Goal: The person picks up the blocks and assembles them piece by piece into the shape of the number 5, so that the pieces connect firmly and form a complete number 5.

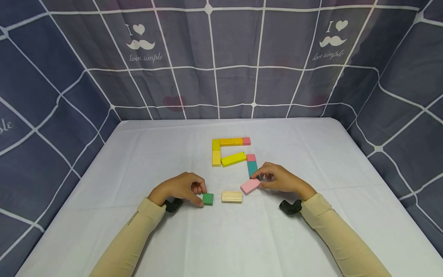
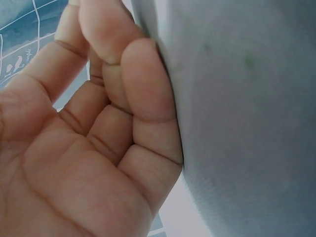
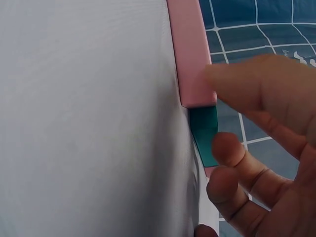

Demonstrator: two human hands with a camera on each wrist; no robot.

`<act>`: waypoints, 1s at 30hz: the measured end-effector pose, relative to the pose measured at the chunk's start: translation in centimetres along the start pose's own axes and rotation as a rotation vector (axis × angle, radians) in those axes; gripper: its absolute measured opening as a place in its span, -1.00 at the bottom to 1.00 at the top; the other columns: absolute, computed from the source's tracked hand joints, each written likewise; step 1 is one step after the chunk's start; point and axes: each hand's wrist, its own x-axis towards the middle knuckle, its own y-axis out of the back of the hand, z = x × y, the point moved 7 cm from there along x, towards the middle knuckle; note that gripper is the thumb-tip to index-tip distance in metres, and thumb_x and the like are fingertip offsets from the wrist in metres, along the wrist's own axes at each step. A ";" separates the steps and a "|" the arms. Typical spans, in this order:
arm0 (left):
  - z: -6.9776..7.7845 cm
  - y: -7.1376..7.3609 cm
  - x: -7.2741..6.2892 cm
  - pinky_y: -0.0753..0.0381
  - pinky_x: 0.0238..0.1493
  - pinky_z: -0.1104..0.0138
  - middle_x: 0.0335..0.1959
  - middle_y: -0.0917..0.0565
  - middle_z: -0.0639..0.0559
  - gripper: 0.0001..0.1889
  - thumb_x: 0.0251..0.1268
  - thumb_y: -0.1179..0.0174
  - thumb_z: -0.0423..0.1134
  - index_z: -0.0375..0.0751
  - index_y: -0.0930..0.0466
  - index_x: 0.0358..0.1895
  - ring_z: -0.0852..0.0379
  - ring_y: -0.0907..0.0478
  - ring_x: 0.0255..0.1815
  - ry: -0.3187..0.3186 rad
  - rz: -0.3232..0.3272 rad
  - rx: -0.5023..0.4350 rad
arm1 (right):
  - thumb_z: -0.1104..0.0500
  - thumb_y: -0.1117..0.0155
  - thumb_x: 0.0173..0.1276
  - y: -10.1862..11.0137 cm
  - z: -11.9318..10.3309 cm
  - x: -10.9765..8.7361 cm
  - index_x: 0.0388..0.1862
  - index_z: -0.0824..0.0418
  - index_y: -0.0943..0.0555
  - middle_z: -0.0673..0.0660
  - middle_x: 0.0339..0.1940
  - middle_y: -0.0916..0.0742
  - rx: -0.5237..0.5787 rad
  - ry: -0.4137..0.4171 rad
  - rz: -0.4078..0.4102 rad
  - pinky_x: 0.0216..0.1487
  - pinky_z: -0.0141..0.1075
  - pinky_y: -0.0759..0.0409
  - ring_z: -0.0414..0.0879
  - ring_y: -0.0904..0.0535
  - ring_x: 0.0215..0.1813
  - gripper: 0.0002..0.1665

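Observation:
My left hand (image 1: 187,187) is at the green block (image 1: 208,199), thumb and index fingertips at its left side. In the left wrist view the other fingers (image 2: 150,94) curl toward the palm, beside the white cloth. My right hand (image 1: 279,177) pinches the right end of a pink block (image 1: 250,186), which lies slanted; in the right wrist view the thumb (image 3: 247,84) touches it. Just beyond the pink block is a teal block (image 1: 252,169) with a small pink block (image 1: 250,157) at its far end. A pale wooden block (image 1: 232,197) lies between the green and pink blocks.
Farther back, yellow blocks (image 1: 216,158) form a corner, with an orange-yellow block (image 1: 231,142) and a small pink block (image 1: 246,141) along its top. A bright yellow block (image 1: 233,159) slants toward the teal one. Everything lies on a white cloth (image 1: 155,146); grid-patterned curtains (image 1: 235,88) surround it.

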 end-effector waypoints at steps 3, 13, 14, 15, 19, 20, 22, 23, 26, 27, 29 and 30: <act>0.0 0.0 -0.1 -0.52 -0.21 0.39 -0.39 -0.61 0.12 -0.73 0.02 -0.69 -0.33 -0.13 -0.77 -0.27 0.17 -0.49 -0.32 0.005 0.000 0.003 | 0.31 -0.52 0.42 0.1 -0.3 0.0 0.15 0.22 -0.79 0.06 -0.14 -0.66 0.000 -0.001 0.013 -0.12 -0.28 -0.48 -0.06 -0.48 -0.18 -0.67; 0.0 0.0 -0.1 -0.51 -0.23 0.40 -0.41 -0.60 0.11 -0.74 0.02 -0.68 -0.33 -0.13 -0.76 -0.27 0.18 -0.47 -0.34 0.005 0.002 -0.004 | 0.35 -0.50 0.43 0.7 -1.1 0.1 0.10 0.35 -0.75 0.06 -0.18 -0.68 0.062 0.031 0.105 -0.16 -0.33 -0.48 -0.12 -0.48 -0.23 -0.71; 0.0 0.0 -0.1 -0.51 -0.23 0.40 -0.41 -0.59 0.11 -0.74 0.02 -0.68 -0.33 -0.13 -0.76 -0.27 0.18 -0.47 -0.34 0.005 0.002 -0.003 | 0.35 -0.50 0.43 0.7 -1.1 0.1 0.10 0.35 -0.75 0.04 -0.19 -0.67 0.074 0.024 0.113 -0.17 -0.34 -0.47 -0.13 -0.47 -0.25 -0.72; 0.0 0.0 -0.1 -0.51 -0.23 0.40 -0.41 -0.60 0.11 -0.74 0.02 -0.68 -0.33 -0.13 -0.76 -0.27 0.18 -0.48 -0.34 0.005 0.002 -0.003 | 0.36 -0.50 0.43 0.7 -1.1 0.2 0.09 0.35 -0.76 0.03 -0.19 -0.67 0.089 0.017 0.122 -0.18 -0.35 -0.45 -0.13 -0.46 -0.26 -0.72; -0.1 0.0 -0.1 -0.51 -0.22 0.40 -0.40 -0.61 0.09 -0.74 0.02 -0.69 -0.33 -0.14 -0.76 -0.27 0.17 -0.48 -0.33 0.003 0.003 -0.004 | 0.37 -0.48 0.43 0.5 -1.3 0.3 0.04 0.35 -0.77 0.02 -0.23 -0.67 0.131 0.014 0.153 -0.24 -0.36 -0.40 -0.14 -0.44 -0.31 -0.76; -0.1 0.0 -0.1 -0.51 -0.22 0.40 -0.40 -0.61 0.09 -0.73 0.02 -0.69 -0.33 -0.14 -0.76 -0.27 0.17 -0.48 -0.33 0.003 0.004 -0.006 | 0.37 -0.48 0.43 0.4 -1.4 0.3 0.04 0.35 -0.77 0.02 -0.24 -0.67 0.140 0.013 0.156 -0.25 -0.37 -0.39 -0.14 -0.44 -0.33 -0.77; -0.1 -0.1 -0.1 -0.51 -0.22 0.40 -0.40 -0.61 0.09 -0.73 0.02 -0.69 -0.33 -0.13 -0.76 -0.27 0.17 -0.48 -0.33 0.006 0.005 -0.009 | 0.37 -0.47 0.43 0.2 -1.6 0.4 0.03 0.35 -0.77 0.01 -0.26 -0.67 0.156 0.008 0.148 -0.28 -0.38 -0.38 -0.15 -0.43 -0.36 -0.78; -0.1 -0.1 -0.1 -0.51 -0.23 0.40 -0.40 -0.60 0.09 -0.73 0.01 -0.69 -0.33 -0.13 -0.76 -0.27 0.17 -0.48 -0.33 0.008 0.005 -0.010 | 0.37 -0.47 0.43 0.1 -1.7 0.4 0.04 0.36 -0.77 0.01 -0.27 -0.66 0.159 0.002 0.142 -0.29 -0.39 -0.37 -0.16 -0.43 -0.37 -0.77; -0.1 -0.1 -0.2 -0.50 -0.23 0.39 -0.41 -0.59 0.09 -0.73 0.01 -0.69 -0.33 -0.13 -0.77 -0.27 0.17 -0.48 -0.33 0.014 0.006 -0.010 | 0.36 -0.47 0.44 -0.3 -2.0 0.5 0.05 0.36 -0.77 0.00 -0.30 -0.65 0.174 -0.016 0.113 -0.31 -0.40 -0.35 -0.19 -0.41 -0.40 -0.76; -0.1 -0.1 -0.2 -0.50 -0.23 0.39 -0.42 -0.58 0.10 -0.73 0.01 -0.69 -0.33 -0.13 -0.76 -0.27 0.17 -0.47 -0.34 0.015 0.006 -0.009 | 0.35 -0.47 0.44 -0.5 -2.2 0.5 0.06 0.36 -0.77 0.00 -0.31 -0.65 0.176 -0.020 0.102 -0.31 -0.41 -0.34 -0.19 -0.41 -0.41 -0.76; -0.1 -0.1 -0.2 -0.50 -0.23 0.39 -0.42 -0.58 0.10 -0.73 0.01 -0.69 -0.33 -0.13 -0.77 -0.27 0.17 -0.48 -0.34 0.015 0.007 -0.008 | 0.36 -0.47 0.44 -0.8 -2.4 0.6 0.06 0.36 -0.77 -0.01 -0.33 -0.65 0.174 -0.015 0.086 -0.31 -0.41 -0.35 -0.20 -0.41 -0.41 -0.75; -0.1 -0.1 -0.2 -0.50 -0.23 0.39 -0.42 -0.59 0.10 -0.74 0.01 -0.69 -0.33 -0.12 -0.77 -0.27 0.17 -0.48 -0.34 0.014 0.007 -0.007 | 0.37 -0.46 0.43 -1.0 -2.5 0.6 0.07 0.36 -0.76 -0.02 -0.33 -0.65 0.177 -0.009 0.077 -0.31 -0.41 -0.35 -0.20 -0.41 -0.40 -0.75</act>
